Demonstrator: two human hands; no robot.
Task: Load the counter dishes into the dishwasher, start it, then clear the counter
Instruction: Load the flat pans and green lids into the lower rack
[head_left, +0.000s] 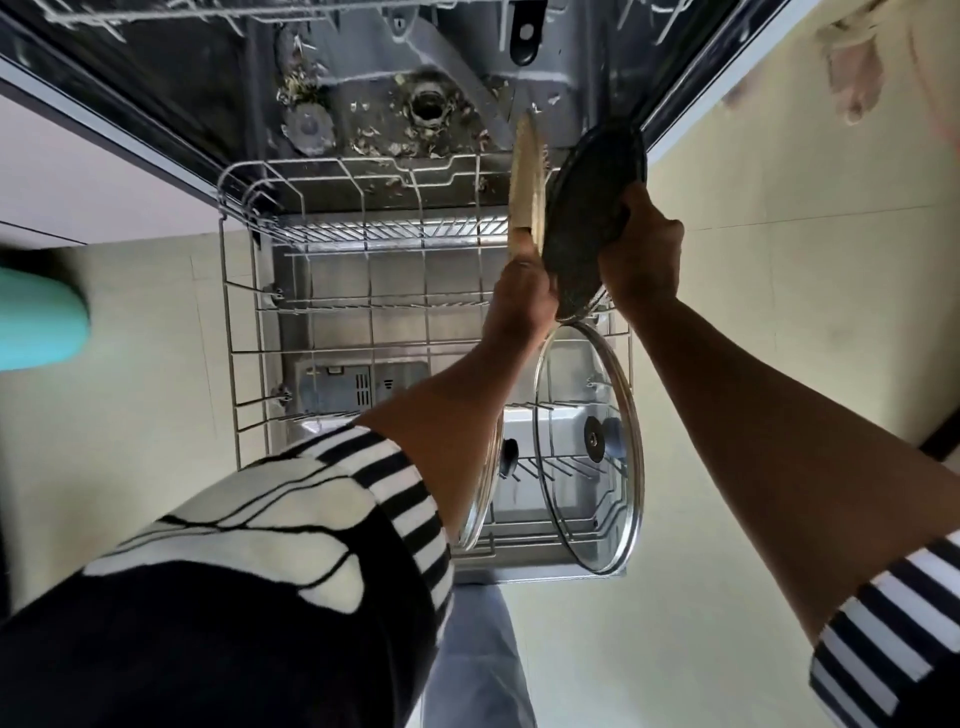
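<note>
- Holding a tan plate on its edge, the left hand has its fingers curled round the plate's near end.
- The right hand grips a dark, speckled plate, with fingers wrapped over its near right rim.
- The two plates stand almost straight up, side by side, with the tan one on the left. They are very close, and I cannot tell if they touch.
- Both plates are at the far right part of the wire rack. The rack is pulled out over the open dishwasher door. I cannot tell if the plates' bottom edges sit in the rack.
- A big glass lid with a shiny metal rim stands on its edge in the near right part of the rack, just below the dark plate.
- A second glass lid stands just to the left of the big one. The left arm hides part of it.
- Inside the dishwasher, small bits of food lie on the bottom, around a round hole.
- A blurry blue-green thing shows at the left edge. I cannot tell what it is.
- Black and white striped sleeves are pushed up on both arms.
- A pale tile floor lies on both sides of the door.
</note>
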